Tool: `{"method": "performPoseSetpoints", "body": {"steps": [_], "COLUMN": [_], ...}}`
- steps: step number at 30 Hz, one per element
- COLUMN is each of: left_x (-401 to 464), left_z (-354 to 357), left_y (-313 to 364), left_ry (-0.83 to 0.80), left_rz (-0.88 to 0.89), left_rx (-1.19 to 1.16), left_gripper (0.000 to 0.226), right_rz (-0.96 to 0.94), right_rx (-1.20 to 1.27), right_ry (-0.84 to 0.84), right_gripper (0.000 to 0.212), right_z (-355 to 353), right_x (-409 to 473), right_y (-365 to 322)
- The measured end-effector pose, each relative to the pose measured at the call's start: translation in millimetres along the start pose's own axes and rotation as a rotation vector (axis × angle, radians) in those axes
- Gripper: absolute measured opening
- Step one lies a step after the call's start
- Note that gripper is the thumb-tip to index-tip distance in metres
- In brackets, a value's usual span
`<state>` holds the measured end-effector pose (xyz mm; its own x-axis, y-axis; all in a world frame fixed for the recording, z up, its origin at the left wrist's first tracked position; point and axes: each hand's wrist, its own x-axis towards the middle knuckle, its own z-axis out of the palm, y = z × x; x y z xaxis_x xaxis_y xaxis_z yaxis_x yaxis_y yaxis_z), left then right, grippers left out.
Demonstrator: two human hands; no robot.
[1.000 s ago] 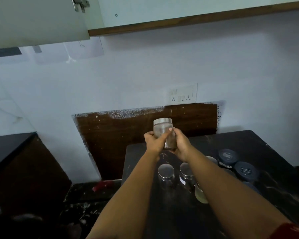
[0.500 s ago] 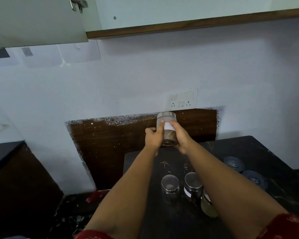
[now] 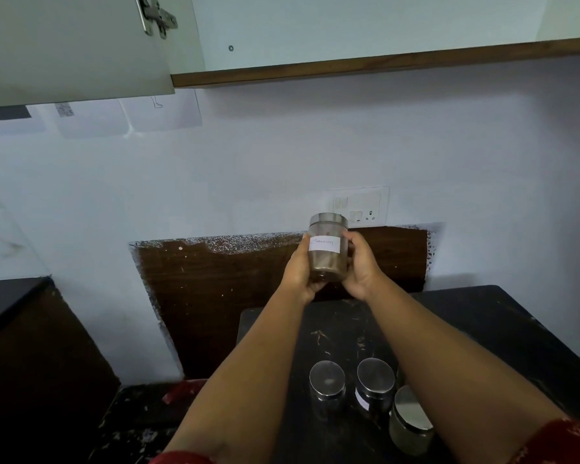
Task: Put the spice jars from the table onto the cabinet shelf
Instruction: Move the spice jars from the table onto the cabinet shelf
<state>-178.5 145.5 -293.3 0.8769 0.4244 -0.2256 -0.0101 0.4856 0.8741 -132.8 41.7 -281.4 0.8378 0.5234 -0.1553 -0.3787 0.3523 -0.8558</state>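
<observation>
A glass spice jar (image 3: 326, 251) with a steel lid, brown contents and a white handwritten label is held upright in the air above the far edge of the black table (image 3: 476, 326). My left hand (image 3: 298, 272) grips its left side and my right hand (image 3: 360, 266) its right side. Three more steel-lidded jars (image 3: 374, 380) stand on the table near me, between my forearms. The wall cabinet's shelf (image 3: 382, 63) with a brown front edge runs overhead, well above the held jar.
The open cabinet door (image 3: 71, 45) with its hinge hangs at the upper left. A switch and socket plate (image 3: 359, 207) sits on the wall behind the jar. A dark wooden panel (image 3: 215, 279) leans on the wall, and a dark counter (image 3: 10, 296) lies left.
The jar has risen in both hands and turned so its label faces me. My view has tilted upward, showing more of the cabinet and less of the table.
</observation>
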Motion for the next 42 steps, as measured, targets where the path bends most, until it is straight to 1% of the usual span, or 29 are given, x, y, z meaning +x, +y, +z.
{"method": "performPoseSetpoints", "body": {"steps": [2,5,9,11,12,16,17,20,23,25,28,30,32,34,35,36,38,39,40,42], "left_x": [3,3,7,9,12,15,12,5,-6,-14,-27,-33,-32,-28,-24,-18,-2,6,17,34], "left_z": [1,5,9,9,9,12,14,23,37,49,66,75,79,80,78,74,62,54,45,26], "left_y": [1,7,11,14,16,35,44,85,142,180,230,265,295,318,328,337,349,351,351,343], "left_ry": [0.001,-0.006,0.013,0.036,0.047,0.116,0.126,0.105,0.116,0.138,0.162,0.187,0.197,0.185,0.205,0.260,0.465,0.554,0.624,0.670], "left_rz": [0.015,0.038,0.060,0.083,0.097,0.186,0.213,0.334,0.587,0.727,0.830,0.878,0.928,0.984,1.034,1.111,1.211,1.193,1.138,0.960], "left_rx": [-0.031,-0.035,-0.022,-0.018,-0.015,0.084,0.095,0.072,0.116,0.128,0.143,0.193,0.295,0.402,0.503,0.667,1.035,1.196,1.359,1.656], "left_gripper": [0.037,0.041,0.047,0.050,0.052,0.049,0.047,0.038,0.031,0.032,0.035,0.036,0.032,0.028,0.030,0.034,0.042,0.043,0.042,0.043], "right_rz": [-0.014,-0.012,-0.018,-0.035,-0.045,-0.110,-0.141,-0.317,-0.611,-0.781,-0.950,-0.995,-1.033,-1.084,-1.102,-1.103,-1.037,-0.974,-0.897,-0.758], "right_rx": [-0.023,-0.010,0.030,-0.052,-0.113,-0.385,-0.419,-0.543,-0.725,-0.768,-0.779,-0.804,-0.851,-0.877,-0.881,-0.886,-0.930,-0.991,-1.075,-1.216], "right_ry": [-0.004,-0.008,-0.014,-0.043,-0.059,-0.068,-0.071,-0.064,-0.042,-0.039,-0.029,-0.032,-0.012,-0.003,0.000,0.001,0.014,0.033,0.057,0.105], "right_gripper": [0.043,0.044,0.041,0.040,0.045,0.085,0.089,0.093,0.095,0.092,0.089,0.082,0.076,0.074,0.074,0.075,0.079,0.080,0.082,0.088], "right_z": [3,4,2,5,7,19,25,52,91,121,159,181,197,211,217,223,231,234,237,242], "right_x": [2,5,8,9,10,18,19,23,22,21,16,18,23,28,31,36,51,60,71,90], "right_y": [-6,-8,-10,-11,-10,-16,-22,-51,-92,-124,-167,-194,-218,-240,-250,-259,-272,-275,-277,-276]}}
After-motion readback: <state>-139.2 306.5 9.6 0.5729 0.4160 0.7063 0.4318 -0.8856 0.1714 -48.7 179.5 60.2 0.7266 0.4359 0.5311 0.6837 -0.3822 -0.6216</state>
